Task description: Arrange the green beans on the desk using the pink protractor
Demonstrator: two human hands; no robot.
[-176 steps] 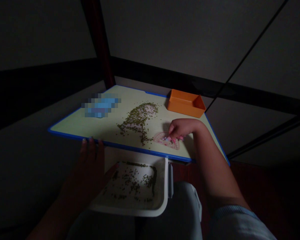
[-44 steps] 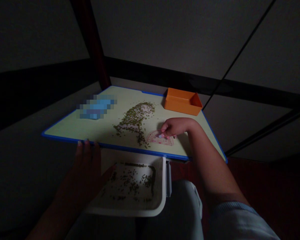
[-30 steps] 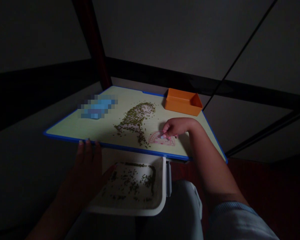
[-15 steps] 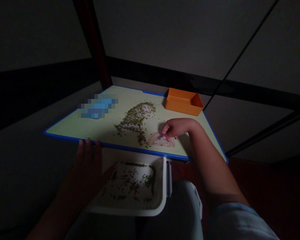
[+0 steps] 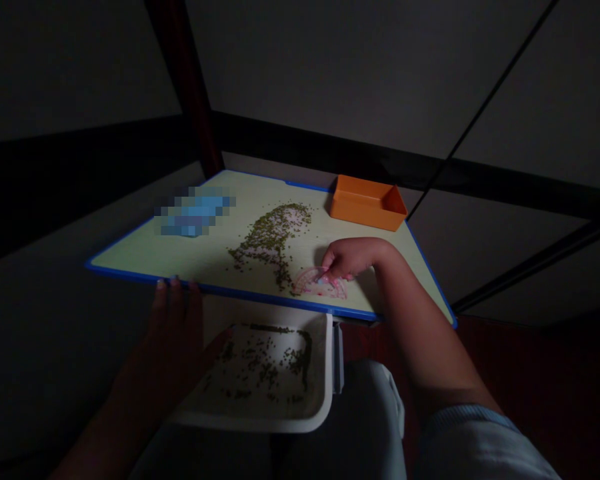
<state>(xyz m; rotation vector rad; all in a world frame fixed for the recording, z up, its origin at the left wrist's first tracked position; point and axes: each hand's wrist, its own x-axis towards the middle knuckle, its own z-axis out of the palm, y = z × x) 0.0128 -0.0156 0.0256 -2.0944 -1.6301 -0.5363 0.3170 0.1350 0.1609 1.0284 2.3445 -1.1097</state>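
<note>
Protractor (image 5: 316,287), pink: on the table (image 5: 207,250), beside the spread grains (image 5: 267,237), pinched in the right hand (image 5: 354,257). Grains: some in the tray (image 5: 280,424), seemingly the larger part left on the table. Left hand (image 5: 173,347): fingertips at table edge, thumb by tray, grip unclear.

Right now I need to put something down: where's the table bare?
Bare: between the blurred blue thing and the table's front edge; narrower, between green grains and orange box. Crowded: around the protractor under the right hand.
</note>
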